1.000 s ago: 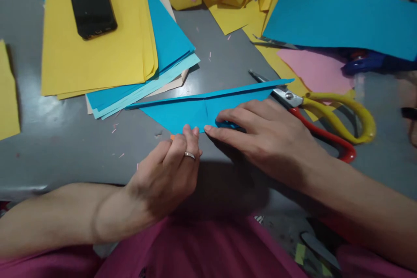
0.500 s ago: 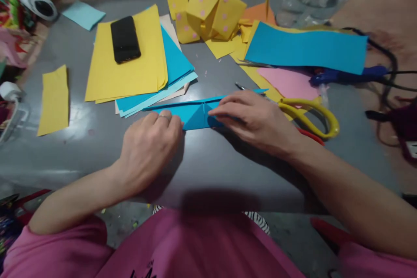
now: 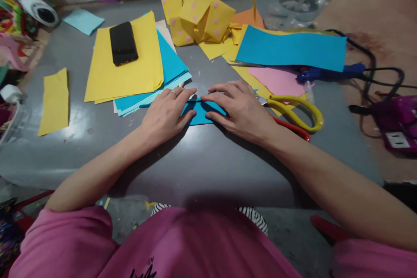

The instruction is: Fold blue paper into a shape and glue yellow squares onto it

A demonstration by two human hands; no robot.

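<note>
A folded strip of blue paper (image 3: pixel 199 117) lies flat on the grey table near its middle. My left hand (image 3: pixel 167 110) rests on the strip's left part, thumb and fingers on either side of its upper fold. From the right, my right hand (image 3: pixel 239 108) presses on the same strip in a like way, its fingertips close to those of my left hand. Both hands cover much of the strip's ends. Just right of my right hand lie scissors with yellow and red handles (image 3: pixel 314 117).
Back left, a black phone (image 3: pixel 124 43) lies on yellow sheets (image 3: pixel 96 67) over blue ones. Behind stands a dotted yellow paper shape (image 3: pixel 195 11). Blue paper (image 3: pixel 293 50), a blue glue gun (image 3: pixel 348 71) and a clear container (image 3: pixel 299 2) are right. A yellow piece (image 3: pixel 55 102) lies left.
Both hands have shifted onto the upper fold, and their fingertips have come closer together. The raised triangular fold seen in the middle of the strip no longer shows. The view has moved slightly.
</note>
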